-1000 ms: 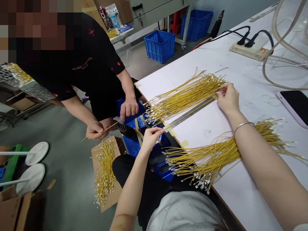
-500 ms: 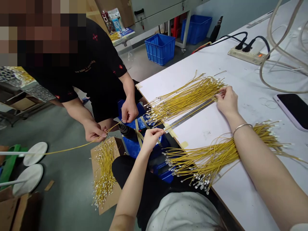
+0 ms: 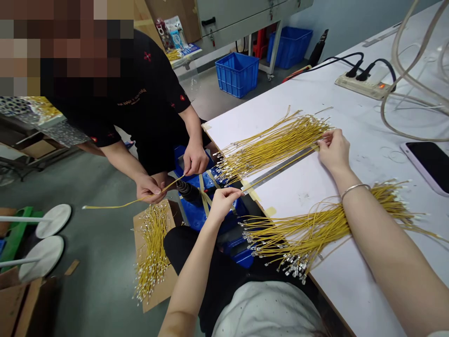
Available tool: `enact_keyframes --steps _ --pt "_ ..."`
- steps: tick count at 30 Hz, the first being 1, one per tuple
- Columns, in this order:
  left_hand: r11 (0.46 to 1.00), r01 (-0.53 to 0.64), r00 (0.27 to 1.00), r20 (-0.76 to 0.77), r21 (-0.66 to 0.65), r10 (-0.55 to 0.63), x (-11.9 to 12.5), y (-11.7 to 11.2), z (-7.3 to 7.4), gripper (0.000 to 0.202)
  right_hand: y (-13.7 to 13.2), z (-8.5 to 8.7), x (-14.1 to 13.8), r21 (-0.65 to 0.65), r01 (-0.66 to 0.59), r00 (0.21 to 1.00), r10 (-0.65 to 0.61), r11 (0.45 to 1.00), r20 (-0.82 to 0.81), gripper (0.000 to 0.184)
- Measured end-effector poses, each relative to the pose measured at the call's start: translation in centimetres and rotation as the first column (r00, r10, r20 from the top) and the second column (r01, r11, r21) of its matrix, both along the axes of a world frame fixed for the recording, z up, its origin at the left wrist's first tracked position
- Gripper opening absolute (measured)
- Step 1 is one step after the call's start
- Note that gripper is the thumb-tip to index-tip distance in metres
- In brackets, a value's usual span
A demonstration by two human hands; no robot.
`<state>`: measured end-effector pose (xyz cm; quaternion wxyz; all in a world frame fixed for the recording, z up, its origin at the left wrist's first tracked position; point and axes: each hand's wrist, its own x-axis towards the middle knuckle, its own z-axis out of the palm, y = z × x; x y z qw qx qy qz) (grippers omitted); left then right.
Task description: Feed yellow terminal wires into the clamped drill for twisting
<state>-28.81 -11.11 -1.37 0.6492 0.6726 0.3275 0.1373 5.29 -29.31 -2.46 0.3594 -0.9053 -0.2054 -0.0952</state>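
One yellow wire (image 3: 277, 170) is stretched straight between my two hands, along a steel ruler (image 3: 286, 167) that lies on the white table. My left hand (image 3: 224, 202) pinches its near end just off the table edge. At the other end, my right hand (image 3: 333, 149) pinches the wire beside the ruler's far end. A bundle of yellow wires (image 3: 277, 142) with metal terminals lies just beyond the ruler. Under my right forearm rests a second bundle of yellow wires (image 3: 308, 229), its terminals hanging over the table edge.
Opposite, a co-worker's hands (image 3: 150, 188) hold another yellow wire above a cardboard piece (image 3: 154, 299) heaped with wires. A power strip (image 3: 365, 85), clear tubing and a phone (image 3: 430, 164) lie on the table (image 3: 354, 290). Blue crates (image 3: 236, 75) stand on the floor behind.
My hands keep the wire taut along the ruler, almost unmoved. The co-worker's wire has been drawn inward, and its free end now shows on the left. The whole view has shifted slightly.
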Motion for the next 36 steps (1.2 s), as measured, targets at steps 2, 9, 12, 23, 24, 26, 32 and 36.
enact_keyframes --steps 2,9,12,23,24,26,32,36 --pt "1.0 0.001 1.0 -0.003 0.011 -0.001 -0.1 0.0 0.1 0.023 0.0 0.1 -0.1 0.001 0.002 1.0 -0.002 1.0 -0.005 0.019" --pt "1.0 0.004 1.0 -0.007 0.023 -0.004 -0.3 0.0 0.0 0.022 0.1 0.5 -0.4 0.011 0.003 1.0 -0.003 1.0 -0.016 0.02" --pt "1.0 -0.005 1.0 -0.008 0.027 0.005 -0.3 0.0 0.1 0.022 0.1 0.7 -0.6 0.015 0.006 1.0 -0.006 1.0 -0.01 0.021" --pt "0.999 -0.006 1.0 0.006 0.045 0.005 -0.6 0.3 1.7 0.022 -0.1 0.2 0.1 0.032 -0.004 1.0 0.004 0.999 -0.008 0.025" --pt "0.999 -0.007 1.0 0.01 0.051 0.006 -0.8 0.4 1.7 0.022 0.0 0.3 0.0 0.028 -0.01 1.0 0.01 1.0 -0.006 0.025" --pt "0.998 -0.01 1.0 0.013 0.062 0.009 -1.1 0.7 1.8 0.023 0.1 0.6 -0.3 0.023 -0.022 1.0 0.022 0.999 -0.002 0.023" --pt "0.998 -0.028 0.999 0.029 0.064 0.026 -2.8 1.7 2.3 0.02 1.8 2.4 -2.4 0.039 -0.029 0.999 0.03 0.999 -0.021 0.019" --pt "0.996 -0.054 0.998 0.034 0.071 0.052 -4.7 2.4 2.8 0.02 3.5 2.9 -3.7 0.058 -0.027 0.999 0.028 0.998 -0.023 0.021"
